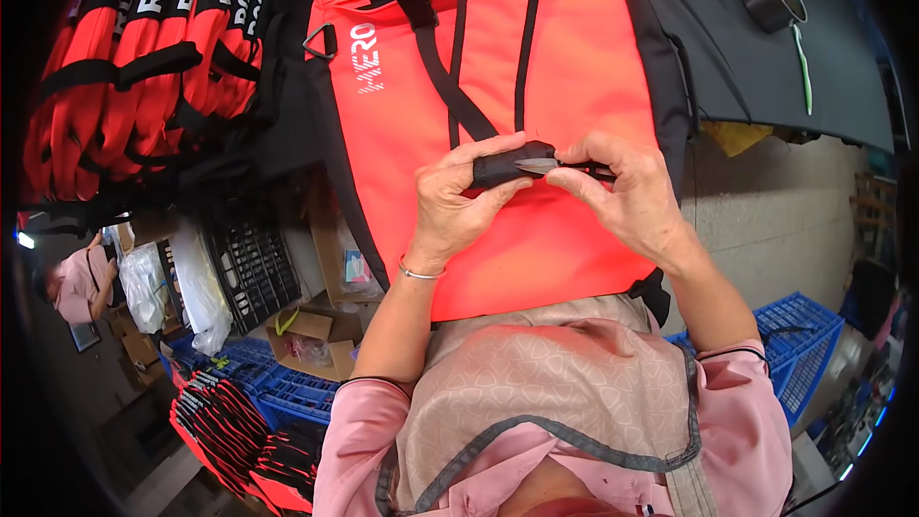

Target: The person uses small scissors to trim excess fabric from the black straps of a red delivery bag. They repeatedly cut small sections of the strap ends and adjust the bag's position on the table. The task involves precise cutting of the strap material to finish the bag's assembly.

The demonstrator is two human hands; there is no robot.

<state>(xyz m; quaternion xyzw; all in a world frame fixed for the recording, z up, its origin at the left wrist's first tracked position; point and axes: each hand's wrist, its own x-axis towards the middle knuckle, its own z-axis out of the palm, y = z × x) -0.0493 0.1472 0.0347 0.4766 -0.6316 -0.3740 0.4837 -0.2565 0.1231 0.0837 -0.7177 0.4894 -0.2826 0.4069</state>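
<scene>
A bright red-orange bag (565, 249) with black sides and black straps lies in front of me, reaching to my lap. Above its front panel, my left hand (448, 199) pinches the black padded end (496, 166) of a strap between thumb and fingers. My right hand (627, 182) is closed on small thread snips (538, 166), whose metal blades point left and lie against the black piece. A black webbing strap (450, 86) runs from the bag's top down toward my left hand. The snips' handles are mostly hidden by my right fingers.
Many red and black straps (144, 67) hang in a bundle at the far left. A dark metal cup (773, 0) and a thin pale-green tool (802, 67) rest on the black-covered table (728, 77). Blue crates (809, 325), an open carton (311, 340) and another person (81, 282) are lower down.
</scene>
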